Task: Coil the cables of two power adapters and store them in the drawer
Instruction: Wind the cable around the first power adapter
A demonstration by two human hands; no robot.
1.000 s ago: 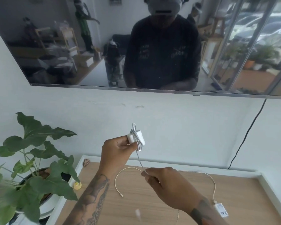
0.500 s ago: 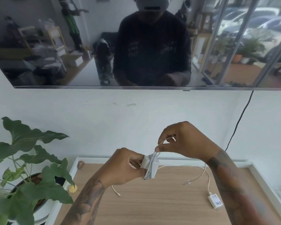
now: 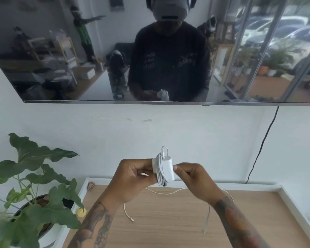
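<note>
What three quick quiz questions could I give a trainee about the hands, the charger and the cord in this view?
1. True or false: the white charger is lying on the wooden tabletop.
2. Which hand grips the charger from its side nearest the potted plant? A) left hand B) right hand C) neither
3. Fill in: a loose cord lies on the tabletop ______ the hands.

Key
1. False. Both hands hold it up above the tabletop, with its cable wound around it.
2. A. The right hand pinches the opposite side.
3. Below. It is uncoiled, and one end rests near the left forearm.
</note>
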